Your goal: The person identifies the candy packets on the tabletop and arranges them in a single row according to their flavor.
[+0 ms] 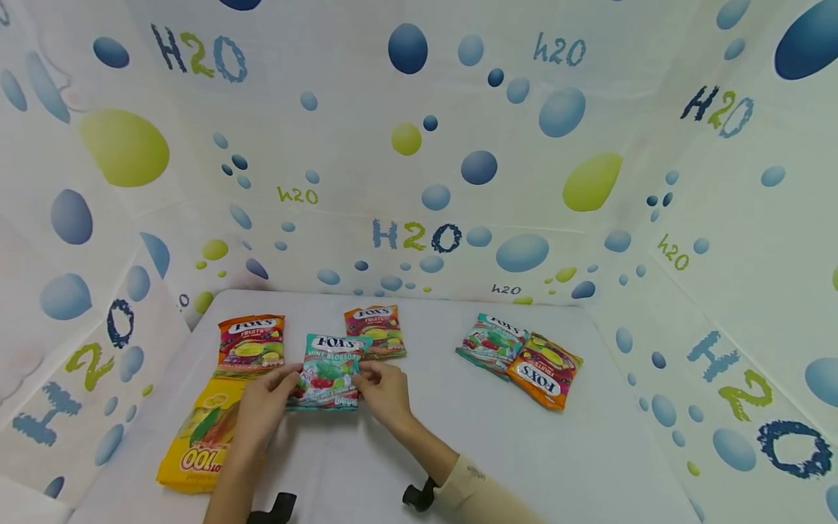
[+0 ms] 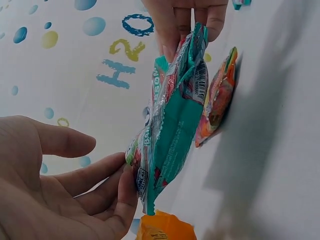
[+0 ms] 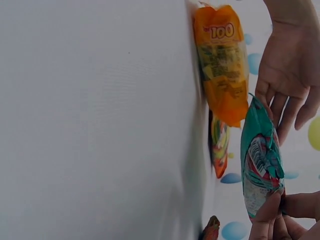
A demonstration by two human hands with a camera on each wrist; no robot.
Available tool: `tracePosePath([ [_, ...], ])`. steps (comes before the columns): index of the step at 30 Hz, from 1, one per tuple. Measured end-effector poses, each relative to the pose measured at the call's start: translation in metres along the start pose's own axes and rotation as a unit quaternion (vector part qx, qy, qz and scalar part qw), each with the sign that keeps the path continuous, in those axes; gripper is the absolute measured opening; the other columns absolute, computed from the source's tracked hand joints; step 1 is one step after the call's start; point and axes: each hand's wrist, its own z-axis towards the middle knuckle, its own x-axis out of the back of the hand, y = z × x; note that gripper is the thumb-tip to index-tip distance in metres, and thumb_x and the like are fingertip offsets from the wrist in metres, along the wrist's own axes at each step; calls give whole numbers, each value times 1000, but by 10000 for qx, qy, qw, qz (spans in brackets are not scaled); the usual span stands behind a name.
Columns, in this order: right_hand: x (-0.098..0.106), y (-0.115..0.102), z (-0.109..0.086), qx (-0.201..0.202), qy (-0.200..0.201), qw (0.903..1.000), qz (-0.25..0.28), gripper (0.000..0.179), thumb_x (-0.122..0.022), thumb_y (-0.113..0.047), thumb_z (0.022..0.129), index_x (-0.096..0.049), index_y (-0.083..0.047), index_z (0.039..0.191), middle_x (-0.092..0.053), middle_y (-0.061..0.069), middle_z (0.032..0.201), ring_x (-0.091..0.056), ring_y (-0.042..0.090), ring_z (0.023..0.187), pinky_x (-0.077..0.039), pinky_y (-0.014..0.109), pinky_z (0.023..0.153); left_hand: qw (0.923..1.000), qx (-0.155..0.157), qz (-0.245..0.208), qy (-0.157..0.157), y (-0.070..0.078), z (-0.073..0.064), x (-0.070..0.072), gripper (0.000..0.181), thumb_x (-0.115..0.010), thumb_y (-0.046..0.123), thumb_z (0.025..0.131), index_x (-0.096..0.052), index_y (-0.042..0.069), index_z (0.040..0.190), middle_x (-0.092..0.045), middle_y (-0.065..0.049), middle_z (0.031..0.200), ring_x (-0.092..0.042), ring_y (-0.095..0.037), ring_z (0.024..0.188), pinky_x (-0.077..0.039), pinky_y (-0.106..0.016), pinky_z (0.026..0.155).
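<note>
A teal Fox's Mint Blossom candy bag (image 1: 330, 375) is held above the white table, its printed front up in the head view. My right hand (image 1: 385, 393) pinches its right edge; thumb and fingers meet on the bag (image 3: 261, 155) in the right wrist view. At the opposite edge is my left hand (image 1: 265, 397). In the left wrist view that hand's fingers (image 2: 102, 177) touch the bag's side, while its thumb stands apart. A yellow Lot 100 candy bag (image 1: 203, 429) lies partly under the left forearm. Just behind the held bag lies an orange Fox's Fruits bag (image 1: 386, 331).
Another orange Fox's Fruits bag (image 1: 252, 342) lies at the left, touching the yellow bag's top. To the right, a second teal bag (image 1: 491, 342) and an orange Fox's bag (image 1: 546, 370) lie together. Printed sheets (image 1: 347, 145) wall the white table (image 1: 458, 437) at the back and sides.
</note>
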Motion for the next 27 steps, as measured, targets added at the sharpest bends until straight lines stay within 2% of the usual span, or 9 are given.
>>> tracePosePath([
  [9,0,7,-13,-178,-68,9996,190,20,-74,-15,87,-75,-8,106,-66,-9,76,-59,5,62,-52,21,51,9993,-199,303,-23,-10,-8,-2,53,-43,48,101,-53,14,141,-47,-15,145,-41,-31,127,-37,-51,106],
  [17,-1,9,-21,-121,-62,9999,94,20,-74,-15,86,-75,-8,104,-66,-10,74,-56,4,59,-47,20,48,9984,-219,521,-57,-18,-11,-4,56,-42,49,101,-50,12,143,-46,-20,145,-40,-34,129,-36,-56,107],
  [21,-2,11,-24,-188,-98,9997,91,19,-74,-15,86,-75,-9,104,-65,-11,73,-57,4,58,-48,20,49,9981,-216,580,26,-21,-13,-5,55,-43,48,101,-51,12,142,-49,-20,143,-42,-34,128,-37,-56,106],
  [27,-4,13,-29,-242,-128,9995,169,19,-74,-14,86,-75,-7,104,-66,-9,73,-57,5,57,-48,20,48,9962,-90,861,100,-21,-16,-9,56,-45,47,101,-51,9,142,-50,-22,140,-44,-37,126,-41,-55,103],
])
